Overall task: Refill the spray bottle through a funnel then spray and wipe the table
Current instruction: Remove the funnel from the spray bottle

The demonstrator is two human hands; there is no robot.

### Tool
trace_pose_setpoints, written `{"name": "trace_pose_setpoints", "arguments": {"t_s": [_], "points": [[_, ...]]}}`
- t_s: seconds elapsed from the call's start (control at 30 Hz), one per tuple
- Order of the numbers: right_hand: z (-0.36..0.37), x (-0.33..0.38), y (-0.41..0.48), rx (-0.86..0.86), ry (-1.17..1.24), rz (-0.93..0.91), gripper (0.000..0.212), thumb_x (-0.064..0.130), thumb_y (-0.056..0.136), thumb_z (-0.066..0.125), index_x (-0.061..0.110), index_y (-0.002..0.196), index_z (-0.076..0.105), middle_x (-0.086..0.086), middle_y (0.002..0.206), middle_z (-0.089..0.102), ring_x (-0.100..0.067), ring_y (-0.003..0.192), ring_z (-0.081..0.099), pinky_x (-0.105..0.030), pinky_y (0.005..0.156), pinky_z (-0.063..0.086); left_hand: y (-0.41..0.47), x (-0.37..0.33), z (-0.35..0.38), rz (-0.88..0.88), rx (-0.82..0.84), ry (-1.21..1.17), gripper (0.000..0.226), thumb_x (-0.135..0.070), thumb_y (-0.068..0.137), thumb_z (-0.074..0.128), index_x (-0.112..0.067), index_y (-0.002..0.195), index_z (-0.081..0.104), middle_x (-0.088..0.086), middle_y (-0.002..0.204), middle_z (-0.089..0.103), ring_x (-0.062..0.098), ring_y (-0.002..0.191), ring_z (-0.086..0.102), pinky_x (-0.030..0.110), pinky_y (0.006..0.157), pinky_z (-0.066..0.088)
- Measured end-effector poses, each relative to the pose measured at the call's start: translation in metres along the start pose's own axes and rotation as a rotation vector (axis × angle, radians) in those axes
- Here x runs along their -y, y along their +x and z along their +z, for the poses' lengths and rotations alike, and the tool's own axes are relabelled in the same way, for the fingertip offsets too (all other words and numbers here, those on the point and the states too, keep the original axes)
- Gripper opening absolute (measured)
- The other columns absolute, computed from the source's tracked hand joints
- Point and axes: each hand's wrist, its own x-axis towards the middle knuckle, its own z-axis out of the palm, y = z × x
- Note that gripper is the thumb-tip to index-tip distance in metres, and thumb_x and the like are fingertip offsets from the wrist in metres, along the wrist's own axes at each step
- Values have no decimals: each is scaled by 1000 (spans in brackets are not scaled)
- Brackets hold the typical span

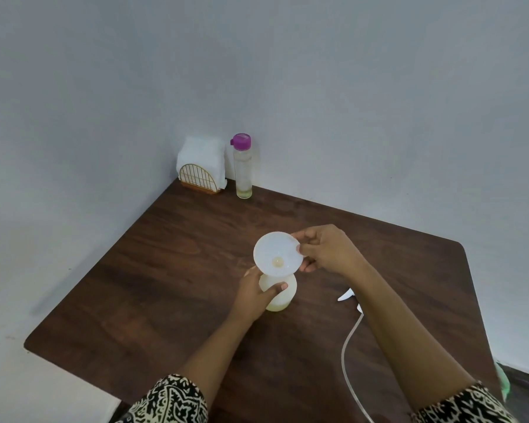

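Note:
A white translucent spray bottle body (283,296) stands without its head on the dark wooden table (171,270), a little pale liquid at its bottom. A white funnel (277,254) sits in its neck. My left hand (257,296) grips the bottle's side. My right hand (324,250) pinches the funnel's rim on the right. The spray head with its dip tube (348,340) lies on the table to the right, partly hidden by my right forearm. A tall clear bottle with a purple cap (242,166), holding a little yellowish liquid, stands at the far corner.
A wire holder with white napkins (200,166) stands beside the purple-capped bottle against the wall. Walls close the table's far and left sides. Something green (503,381) shows past the table's right edge.

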Motion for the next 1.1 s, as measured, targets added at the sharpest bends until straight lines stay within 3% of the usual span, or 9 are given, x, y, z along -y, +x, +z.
{"name": "trace_pose_setpoints", "arguments": {"t_s": [0.27,0.67,0.9,1.1], "points": [[5,3,-5,-105,-139,-72,26,6,89,59,14,112,69,-4,100,72,-12,66,70,-28,72,60,1,1,2,-23,3,22,64,-38,80,75,-18,135,50,0,137,53,21,126,48,34,101,42],[5,8,-6,-135,-250,-101,26,7,89,57,15,112,69,-3,106,70,-12,72,68,-23,72,57,2,3,1,-36,9,15,61,-35,81,75,-15,134,51,2,137,53,21,126,49,29,96,40],[0,5,-8,-95,-112,-50,22,8,90,59,13,109,70,-3,101,71,-12,75,70,-27,74,59,2,3,-1,-11,24,22,56,-36,80,75,-15,129,56,1,131,56,20,121,51,30,93,43],[-18,8,-20,-111,221,-18,18,7,90,60,7,105,69,-8,91,72,-14,70,70,-23,61,57,3,4,-3,50,16,8,49,-31,79,76,-24,125,60,-3,126,57,18,118,50,37,96,45]]}}
